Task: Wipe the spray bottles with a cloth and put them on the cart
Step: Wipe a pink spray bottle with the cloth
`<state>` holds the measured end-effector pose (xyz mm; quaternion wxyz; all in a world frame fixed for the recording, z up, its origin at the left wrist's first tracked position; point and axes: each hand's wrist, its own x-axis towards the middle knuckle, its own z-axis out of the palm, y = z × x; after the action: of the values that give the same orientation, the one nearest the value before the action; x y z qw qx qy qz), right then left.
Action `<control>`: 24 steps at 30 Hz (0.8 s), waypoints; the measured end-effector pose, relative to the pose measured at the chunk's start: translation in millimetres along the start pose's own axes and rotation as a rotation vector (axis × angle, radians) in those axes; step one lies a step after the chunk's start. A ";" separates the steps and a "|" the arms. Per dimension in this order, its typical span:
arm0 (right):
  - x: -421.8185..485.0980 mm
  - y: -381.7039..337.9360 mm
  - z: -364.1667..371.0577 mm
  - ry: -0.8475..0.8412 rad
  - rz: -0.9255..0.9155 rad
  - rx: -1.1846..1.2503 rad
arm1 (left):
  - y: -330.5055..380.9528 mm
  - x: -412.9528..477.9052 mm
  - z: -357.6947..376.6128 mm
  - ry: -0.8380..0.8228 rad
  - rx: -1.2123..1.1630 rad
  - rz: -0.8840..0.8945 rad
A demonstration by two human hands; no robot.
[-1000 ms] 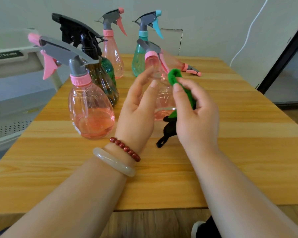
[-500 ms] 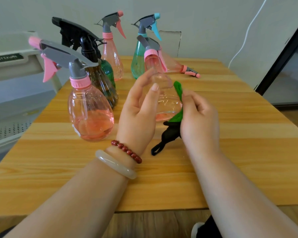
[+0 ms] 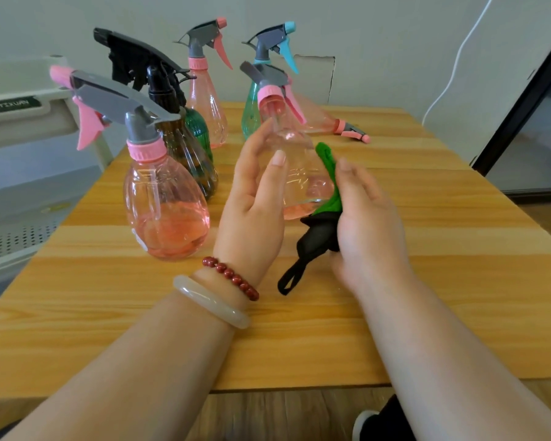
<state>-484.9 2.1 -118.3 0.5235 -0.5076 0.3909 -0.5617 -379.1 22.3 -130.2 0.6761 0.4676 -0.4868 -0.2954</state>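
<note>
My left hand (image 3: pixel 255 198) grips a pink transparent spray bottle (image 3: pixel 295 160) upright above the table, thumb and fingers round its body. A green and black cloth (image 3: pixel 326 202) lies against the bottle's right side, held there by my right hand (image 3: pixel 366 218), and its black loop hangs down to the table. Several other spray bottles wait on the table: a pink one (image 3: pixel 163 202) at front left, a dark one (image 3: pixel 185 148) behind it, a pink one (image 3: pixel 206 93) and a teal one (image 3: pixel 252 106) at the back. Another pink bottle (image 3: pixel 328 122) lies on its side.
The wooden table (image 3: pixel 427 281) stretches ahead to a grey wall. A white cart (image 3: pixel 19 128) with a perforated shelf stands left of the table. A dark door frame (image 3: pixel 522 100) and a white cable (image 3: pixel 452 65) are at the right.
My right hand has slid the cloth down from the bottle's neck to its lower right side. My left hand has kept its grip on the bottle.
</note>
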 end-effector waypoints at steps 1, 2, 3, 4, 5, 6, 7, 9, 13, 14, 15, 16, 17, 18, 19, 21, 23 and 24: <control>-0.4 1.2 0.0 0.009 -0.084 -0.107 | -0.6 0.1 -0.7 -0.019 0.055 -0.013; -1.2 2.3 -1.2 0.030 -0.168 -0.222 | -1.4 0.6 -1.5 -0.038 0.097 -0.035; -1.9 2.6 -2.5 0.046 -0.235 -0.304 | -2.0 1.2 -2.1 -0.053 0.116 -0.049; -2.4 2.8 -3.4 0.058 -0.282 -0.345 | -3.0 2.0 -3.4 -0.058 0.120 -0.056; -1.7 4.5 -4.9 0.070 -0.310 -0.359 | -3.9 3.5 -4.7 -0.064 0.120 -0.061; -1.5 5.5 -7.1 0.084 -0.338 -0.370 | -3.9 5.1 -5.8 -0.070 0.107 -0.075; -0.8 7.0 -8.6 0.089 -0.374 -0.395 | -4.0 6.1 -6.6 -0.073 0.073 -0.100; 0.2 8.2 -10.0 0.060 -0.504 -0.488 | -6.0 8.9 -7.5 -0.070 -0.016 -0.170; -2.7 15.9 -3.3 -0.106 -0.783 -0.601 | -3.5 9.9 -5.8 -0.057 -0.118 -0.250; -3.5 17.2 -0.6 -0.139 -0.788 -0.584 | -3.1 9.7 -6.1 -0.036 -0.119 -0.245; -4.1 17.2 1.6 -0.155 -0.770 -0.561 | -3.7 9.6 -6.6 -0.015 -0.118 -0.229; -5.0 15.5 3.5 -0.135 -0.732 -0.539 | -3.4 8.9 -6.9 -0.004 -0.116 -0.209; -5.9 13.5 4.3 -0.088 -0.670 -0.509 | -2.8 7.7 -7.0 0.005 -0.116 -0.190; -6.1 11.9 3.7 -0.028 -0.575 -0.469 | -3.0 6.6 -6.5 0.015 -0.110 -0.175; -5.0 10.2 3.3 0.019 -0.458 -0.410 | -3.4 5.7 -5.3 0.023 -0.103 -0.158; 0.9 10.7 0.1 0.025 -0.290 -0.312 | -3.9 4.3 -3.5 0.033 -0.105 -0.130; -2.3 9.2 -1.5 -0.011 -0.364 -0.344 | -4.4 4.6 -2.3 0.032 -0.098 -0.119; -6.3 7.9 1.0 -0.030 -0.479 -0.406 | -4.6 5.1 -2.8 0.030 -0.083 -0.123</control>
<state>-482.8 7.2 -126.8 0.2701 -0.6877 0.3563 -0.5720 -374.4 17.1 -132.7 0.6828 0.4726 -0.4342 -0.3491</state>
